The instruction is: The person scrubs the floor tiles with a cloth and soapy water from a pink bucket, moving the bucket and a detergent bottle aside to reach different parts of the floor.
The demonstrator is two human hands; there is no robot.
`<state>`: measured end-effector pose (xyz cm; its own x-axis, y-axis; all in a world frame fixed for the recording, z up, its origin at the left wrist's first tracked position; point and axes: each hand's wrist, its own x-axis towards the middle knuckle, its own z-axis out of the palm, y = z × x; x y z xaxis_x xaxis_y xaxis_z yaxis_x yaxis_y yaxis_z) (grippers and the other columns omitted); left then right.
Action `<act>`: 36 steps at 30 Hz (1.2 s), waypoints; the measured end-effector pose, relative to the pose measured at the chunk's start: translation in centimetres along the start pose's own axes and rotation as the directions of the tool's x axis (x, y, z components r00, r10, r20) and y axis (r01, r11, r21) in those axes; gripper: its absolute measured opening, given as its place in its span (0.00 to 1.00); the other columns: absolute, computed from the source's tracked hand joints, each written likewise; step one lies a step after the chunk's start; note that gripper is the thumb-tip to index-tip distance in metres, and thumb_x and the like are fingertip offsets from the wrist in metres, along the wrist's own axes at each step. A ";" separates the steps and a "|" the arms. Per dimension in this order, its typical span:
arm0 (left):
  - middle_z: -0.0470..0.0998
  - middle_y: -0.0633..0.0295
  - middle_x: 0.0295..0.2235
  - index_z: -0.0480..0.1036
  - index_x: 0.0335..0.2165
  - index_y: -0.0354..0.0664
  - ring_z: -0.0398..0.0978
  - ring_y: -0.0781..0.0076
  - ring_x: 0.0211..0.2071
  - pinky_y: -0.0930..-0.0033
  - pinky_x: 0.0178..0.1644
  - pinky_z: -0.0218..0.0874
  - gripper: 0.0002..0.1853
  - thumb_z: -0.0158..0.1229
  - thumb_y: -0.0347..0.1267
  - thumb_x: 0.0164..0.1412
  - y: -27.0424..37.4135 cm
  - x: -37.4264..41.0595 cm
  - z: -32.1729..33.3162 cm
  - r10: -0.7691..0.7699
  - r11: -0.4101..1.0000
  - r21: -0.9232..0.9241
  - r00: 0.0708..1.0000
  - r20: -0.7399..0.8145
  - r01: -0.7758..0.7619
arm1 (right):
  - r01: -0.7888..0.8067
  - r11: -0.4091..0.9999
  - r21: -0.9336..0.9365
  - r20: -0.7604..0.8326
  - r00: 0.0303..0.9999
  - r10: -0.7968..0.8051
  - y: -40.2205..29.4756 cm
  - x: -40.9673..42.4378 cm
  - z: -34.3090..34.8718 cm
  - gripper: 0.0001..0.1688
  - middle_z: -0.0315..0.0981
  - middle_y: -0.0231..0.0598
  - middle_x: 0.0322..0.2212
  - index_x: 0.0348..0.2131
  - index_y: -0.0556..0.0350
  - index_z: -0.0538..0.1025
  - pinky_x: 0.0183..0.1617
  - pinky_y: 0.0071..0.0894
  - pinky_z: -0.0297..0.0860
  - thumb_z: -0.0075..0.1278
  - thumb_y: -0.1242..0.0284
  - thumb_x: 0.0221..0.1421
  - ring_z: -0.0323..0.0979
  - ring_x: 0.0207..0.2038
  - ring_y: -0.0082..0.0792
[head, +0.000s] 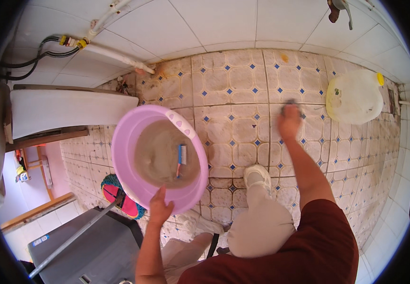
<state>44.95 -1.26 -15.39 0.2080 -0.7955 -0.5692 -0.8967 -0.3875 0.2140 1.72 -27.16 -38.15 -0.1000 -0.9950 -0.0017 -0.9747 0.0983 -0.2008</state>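
My left hand [160, 208] grips the near rim of a pink-purple plastic basin [125, 142], which looks tilted. Cloudy brownish water fills its bottom. A blue scrub brush [181, 158] with white bristles and a reddish handle lies in that water. Off to the right, my right hand [290, 122] is pressed down at the floor tiles and blurred by motion. It holds a small dark grey object [291, 103], perhaps a scouring pad, mostly covered by the fingers. Beneath it spreads the stained tile floor [231, 131] with small blue diamonds.
A translucent jug [354, 97] with a yellow cap stands at right. Left of the basin are a mop head [114, 195] with a metal pole [77, 234], a dark grey box-like appliance [91, 248] and a white panel [70, 108]. Pipes [120, 58] run along the tiled wall.
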 end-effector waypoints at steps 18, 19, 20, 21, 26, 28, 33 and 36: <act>0.73 0.46 0.41 0.51 0.57 0.40 0.74 0.48 0.33 0.58 0.37 0.67 0.40 0.56 0.27 0.44 14.1 6.6 5.9 -0.043 0.978 -0.209 0.964 -0.264 -0.013 | -0.140 0.978 -0.153 -0.026 0.990 0.138 -0.1 13.0 0.5 0.28 0.61 0.47 0.50 0.49 0.51 0.65 0.56 0.50 0.56 0.45 0.58 0.51 0.56 0.55 0.50; 0.73 0.45 0.41 0.51 0.57 0.40 0.74 0.48 0.34 0.58 0.37 0.67 0.40 0.56 0.27 0.44 14.0 6.6 5.9 -0.046 0.974 -0.227 0.964 -0.261 -0.015 | -0.160 0.975 -0.156 0.017 0.986 0.164 -3.1 13.5 0.3 0.28 0.61 0.47 0.49 0.49 0.51 0.65 0.55 0.49 0.57 0.45 0.58 0.51 0.56 0.55 0.50; 0.72 0.46 0.42 0.52 0.57 0.40 0.74 0.48 0.34 0.58 0.37 0.67 0.39 0.56 0.27 0.44 13.9 6.7 5.9 -0.035 0.972 -0.232 0.961 -0.276 -0.031 | 0.001 0.999 -0.042 0.054 0.999 0.001 -6.8 13.4 0.4 0.27 0.61 0.47 0.50 0.49 0.52 0.65 0.56 0.48 0.56 0.45 0.60 0.51 0.56 0.56 0.49; 0.72 0.46 0.42 0.52 0.56 0.40 0.74 0.49 0.35 0.58 0.38 0.67 0.39 0.55 0.27 0.44 13.9 6.7 6.0 -0.025 0.971 -0.235 0.957 -0.290 -0.046 | 0.160 0.984 0.079 0.073 0.984 -0.165 -10.7 13.0 0.7 0.27 0.60 0.48 0.51 0.49 0.54 0.65 0.57 0.46 0.55 0.46 0.62 0.51 0.55 0.57 0.49; 0.71 0.45 0.44 0.53 0.56 0.37 0.73 0.49 0.37 0.59 0.40 0.66 0.39 0.55 0.26 0.43 13.7 7.2 6.3 -0.006 0.974 -0.220 0.968 -0.252 -0.052 | 0.619 0.737 0.272 0.115 0.739 -0.664 -27.2 4.2 4.1 0.28 0.54 0.42 0.56 0.49 0.53 0.65 0.62 0.56 0.44 0.48 0.66 0.47 0.47 0.61 0.45; 0.71 0.45 0.44 0.54 0.55 0.36 0.73 0.49 0.38 0.59 0.41 0.66 0.38 0.56 0.26 0.43 13.8 7.0 5.7 -0.041 0.967 -0.256 0.980 -0.194 -0.010 | 0.733 0.618 0.284 0.080 0.624 -0.777 -29.3 2.6 4.6 0.27 0.54 0.41 0.56 0.48 0.52 0.66 0.62 0.55 0.44 0.49 0.65 0.47 0.47 0.61 0.42; 0.71 0.44 0.44 0.56 0.54 0.33 0.73 0.49 0.38 0.59 0.42 0.66 0.37 0.56 0.26 0.42 13.5 7.2 6.2 0.031 0.967 -0.234 0.956 -0.291 -0.103 | 0.604 0.677 0.420 -0.102 0.773 -0.626 -21.1 11.1 3.2 0.16 0.64 0.40 0.48 0.40 0.51 0.71 0.57 0.45 0.55 0.43 0.76 0.48 0.57 0.55 0.43; 0.71 0.44 0.44 0.56 0.54 0.32 0.73 0.49 0.38 0.59 0.42 0.66 0.37 0.56 0.26 0.42 13.6 7.2 5.9 0.049 0.960 -0.247 0.952 -0.302 -0.128 | 0.320 0.947 0.032 -0.145 0.939 -0.313 -11.9 16.8 3.0 0.23 0.58 0.43 0.54 0.48 0.53 0.66 0.57 0.46 0.54 0.43 0.70 0.51 0.55 0.57 0.43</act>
<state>31.94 -9.50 -21.23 0.2719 -0.9171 -0.2916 -0.7911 -0.3856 0.4749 12.23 -45.14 -38.77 0.1817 -0.9621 0.2033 -0.9485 -0.2260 -0.2218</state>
